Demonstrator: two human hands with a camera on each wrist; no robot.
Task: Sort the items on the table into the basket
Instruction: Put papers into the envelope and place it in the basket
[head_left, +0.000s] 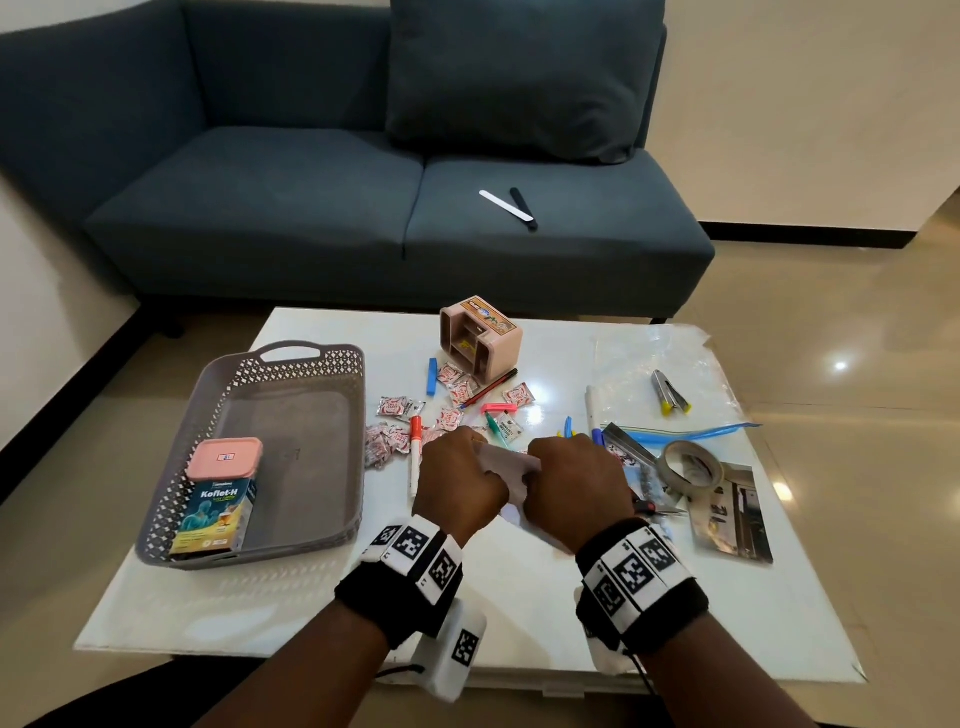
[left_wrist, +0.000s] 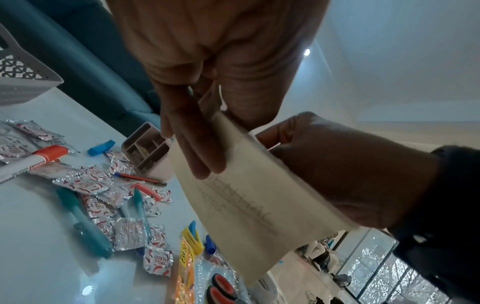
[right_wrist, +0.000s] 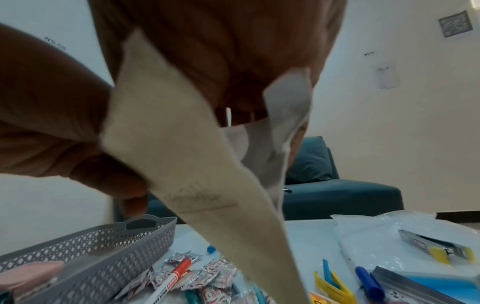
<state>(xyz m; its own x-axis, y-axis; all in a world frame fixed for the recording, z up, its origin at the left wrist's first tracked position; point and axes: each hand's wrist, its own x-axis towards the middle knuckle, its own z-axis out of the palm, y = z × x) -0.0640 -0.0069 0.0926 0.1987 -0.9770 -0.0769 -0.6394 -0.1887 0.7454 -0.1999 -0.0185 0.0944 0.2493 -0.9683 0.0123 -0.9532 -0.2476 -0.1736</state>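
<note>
- Nearest the camera, at the lower middle of the head view, the left hand (head_left: 457, 480) and the right hand (head_left: 569, 488) meet over the table (head_left: 519, 597), both with fingers curled onto one folded sheet of paper (head_left: 506, 465).
- In the left wrist view the paper (left_wrist: 249, 205) is pinched at its upper end by both hands, and its long axis hangs down toward the lower right of the frame; faint writing shows on it.
- The grey basket (head_left: 332, 395) sits at the left of the head view, so the left hand is the nearer one; my guess is the paper travels leftward from the grip.
- Inside the basket, at its near left corner, a pink-lidded container (head_left: 224, 458) stands just above a Koflet-H box (head_left: 215, 517); the rest of its floor shows bare.
- Right of the basket lie chilli-flake sachets (head_left: 395, 406), a red-capped marker (head_left: 415, 457) and a pink organiser (head_left: 480, 343).
- Far right: a tape roll (head_left: 691, 467).
</note>
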